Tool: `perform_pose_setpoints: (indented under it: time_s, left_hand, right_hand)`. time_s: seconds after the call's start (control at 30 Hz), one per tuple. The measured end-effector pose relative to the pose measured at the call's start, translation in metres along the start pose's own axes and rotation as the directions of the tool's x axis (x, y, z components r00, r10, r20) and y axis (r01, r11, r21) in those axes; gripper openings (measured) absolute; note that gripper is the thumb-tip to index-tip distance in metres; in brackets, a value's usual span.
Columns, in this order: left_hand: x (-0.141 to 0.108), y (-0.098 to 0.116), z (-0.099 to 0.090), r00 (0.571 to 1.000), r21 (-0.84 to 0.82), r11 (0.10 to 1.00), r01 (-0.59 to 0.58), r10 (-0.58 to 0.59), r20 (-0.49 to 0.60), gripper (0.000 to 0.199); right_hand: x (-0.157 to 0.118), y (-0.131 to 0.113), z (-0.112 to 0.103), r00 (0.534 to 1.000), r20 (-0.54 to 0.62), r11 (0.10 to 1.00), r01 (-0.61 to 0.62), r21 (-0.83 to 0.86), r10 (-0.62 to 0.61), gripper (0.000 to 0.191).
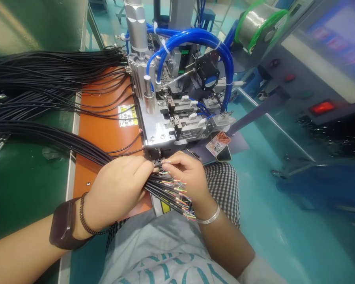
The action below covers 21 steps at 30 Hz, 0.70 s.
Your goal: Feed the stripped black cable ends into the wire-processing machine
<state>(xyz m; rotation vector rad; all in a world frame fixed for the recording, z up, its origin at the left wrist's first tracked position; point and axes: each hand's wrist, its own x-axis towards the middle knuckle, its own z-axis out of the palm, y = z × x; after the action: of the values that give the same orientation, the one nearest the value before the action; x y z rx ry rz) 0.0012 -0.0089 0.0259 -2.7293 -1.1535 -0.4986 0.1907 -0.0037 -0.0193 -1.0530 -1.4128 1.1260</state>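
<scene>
My left hand point(118, 189) is wrapped round a bundle of black cables point(162, 191) whose stripped ends show thin coloured wires point(182, 201). Those ends fan out to the right of my fingers, below my right hand. Thumb and forefinger of my right hand point(186, 173) pinch at the tip of one cable's fine wires, close to a small dark fixture point(158, 161) at the machine's front edge. The machine point(156, 122) has a silver metal block on top. From my left hand the bundle runs back to the left across an orange plate point(97, 134).
More black cables point(47, 75) lie at the upper left. Thick blue hoses point(195, 37) arch over the machine. A green-rimmed wire spool point(258, 25) is at the upper right, near a control box with a red switch point(322, 106). A phone point(224, 153) and a picture card point(218, 142) lie right of the machine.
</scene>
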Motion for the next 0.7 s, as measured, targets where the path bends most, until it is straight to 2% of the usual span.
perform_pose_setpoints:
  time_s: [0.07, 0.13, 0.3, 0.37, 0.4, 0.47, 0.57, 0.63, 0.7]
  left_hand:
    - [-0.001, 0.002, 0.0, 1.0, 0.005, 1.0, -0.004, 0.004, -0.005, 0.011]
    - [-0.002, 0.003, 0.001, 1.0, 0.018, 1.0, -0.011, 0.01, 0.01, 0.014]
    - [0.0, 0.003, 0.001, 0.995, 0.072, 0.992, -0.099, 0.099, 0.01, 0.019]
    - [0.0, 0.002, 0.001, 0.993, 0.061, 0.991, -0.121, 0.121, 0.007, 0.019]
    - [0.001, 0.002, 0.001, 0.994, 0.052, 0.992, -0.111, 0.111, 0.009, 0.017]
    - [0.001, 0.001, 0.001, 0.998, 0.037, 0.997, -0.063, 0.062, 0.021, 0.014]
    - [0.0, 0.0, 0.001, 1.0, 0.028, 1.0, -0.003, 0.002, 0.025, 0.009]
    - [0.0, 0.0, 0.0, 1.0, 0.029, 1.0, 0.0, 0.0, 0.017, 0.007]
    - [0.0, 0.0, -0.001, 1.0, 0.038, 0.999, -0.004, 0.004, 0.01, 0.007]
  right_hand:
    - [0.0, 0.0, 0.002, 0.999, 0.009, 0.998, -0.041, 0.041, 0.041, 0.003]
    - [0.002, -0.004, -0.001, 0.997, 0.064, 0.999, -0.041, 0.005, 0.04, 0.006]
    - [0.014, -0.02, -0.02, 0.963, 0.27, 0.954, 0.077, -0.29, 0.004, 0.015]
    - [0.016, -0.024, -0.023, 0.955, 0.295, 0.934, 0.08, -0.348, 0.029, 0.019]
    - [0.016, -0.024, -0.023, 0.959, 0.279, 0.94, 0.044, -0.338, 0.055, 0.019]
    - [0.014, -0.021, -0.019, 0.967, 0.219, 0.973, -0.084, -0.214, 0.131, 0.015]
    - [0.01, -0.01, -0.009, 0.961, 0.154, 0.963, -0.247, 0.11, 0.229, 0.008]
    - [0.007, -0.004, -0.003, 0.961, 0.128, 0.934, -0.269, 0.236, 0.244, 0.011]
    - [0.005, -0.001, 0.002, 0.966, 0.096, 0.926, -0.259, 0.275, 0.242, 0.011]
